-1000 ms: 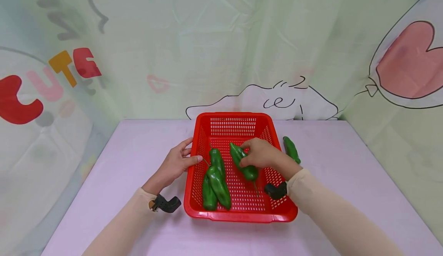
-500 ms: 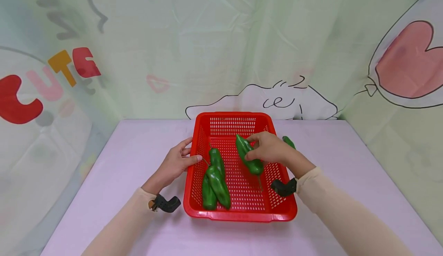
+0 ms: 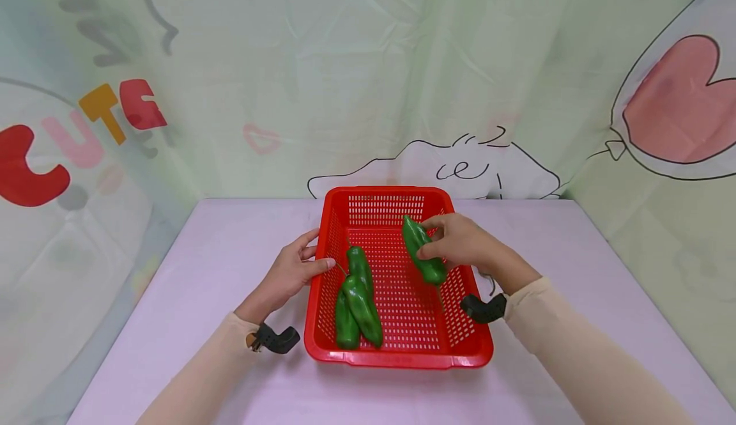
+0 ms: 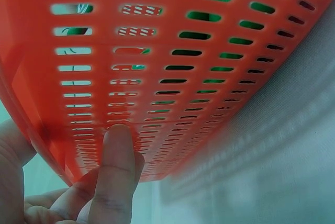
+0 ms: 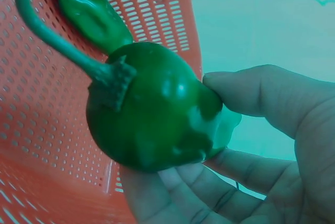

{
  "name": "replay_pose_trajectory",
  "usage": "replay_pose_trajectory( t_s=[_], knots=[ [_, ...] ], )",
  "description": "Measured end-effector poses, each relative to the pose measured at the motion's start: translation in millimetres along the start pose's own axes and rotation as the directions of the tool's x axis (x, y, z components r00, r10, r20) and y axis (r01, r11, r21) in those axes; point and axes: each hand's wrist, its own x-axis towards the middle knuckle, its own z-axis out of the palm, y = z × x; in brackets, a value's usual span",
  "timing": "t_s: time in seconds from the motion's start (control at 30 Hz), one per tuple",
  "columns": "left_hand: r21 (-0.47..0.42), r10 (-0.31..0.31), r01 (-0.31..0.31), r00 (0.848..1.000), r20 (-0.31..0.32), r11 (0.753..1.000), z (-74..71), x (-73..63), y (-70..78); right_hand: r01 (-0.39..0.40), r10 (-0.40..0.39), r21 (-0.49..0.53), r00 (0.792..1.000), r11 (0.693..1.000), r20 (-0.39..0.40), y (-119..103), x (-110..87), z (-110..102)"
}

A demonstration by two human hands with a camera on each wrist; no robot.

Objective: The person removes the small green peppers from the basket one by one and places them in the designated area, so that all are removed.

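A red plastic basket [image 3: 399, 358] with perforated walls stands on the table. My left hand [image 3: 293, 270] grips its left rim, thumb over the edge; in the left wrist view, the fingers [image 4: 116, 166] touch the outer wall. My right hand [image 3: 460, 243] holds a long green pepper [image 3: 422, 251] between thumb and fingers, raised over the right part of the basket. The right wrist view shows this pepper's [image 5: 152, 109] stem end toward the camera. Three more green peppers [image 3: 362, 313] lie together along the basket's left side.
The pale lilac tablecloth [image 3: 230, 239] extends around the basket. Just right of the basket, a thin stem [image 3: 492, 286] shows beside my right wrist; the pepper there is mostly hidden. A printed curtain [image 3: 276, 80] hangs behind the table.
My right hand has carried the pepper up and to the right, toward the basket's right wall. It now covers most of the pepper outside the basket. The left hand stays put.
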Motion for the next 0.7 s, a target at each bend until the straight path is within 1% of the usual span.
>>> replay_pose_trajectory(
  t_s=[0.2, 0.47, 0.7],
  knots=[
    [0.001, 0.006, -0.006, 1.000, 0.000, 1.000, 0.4, -0.4, -0.2, 0.008, -0.007, 0.019, 1.000, 1.000, -0.006, 2, -3.1, -9],
    [-0.017, 0.011, -0.011, 1.000, 0.005, 1.000, 0.8, -0.1, 0.2, 0.017, -0.015, 0.077, 1.000, 0.997, -0.021, 4, -9.6, -20],
    [-0.017, 0.005, -0.005, 1.000, -0.001, 1.000, 0.9, 0.1, 0.1, 0.011, -0.009, 0.053, 0.999, 0.999, -0.045, 9, -14.8, -27]
  ],
)
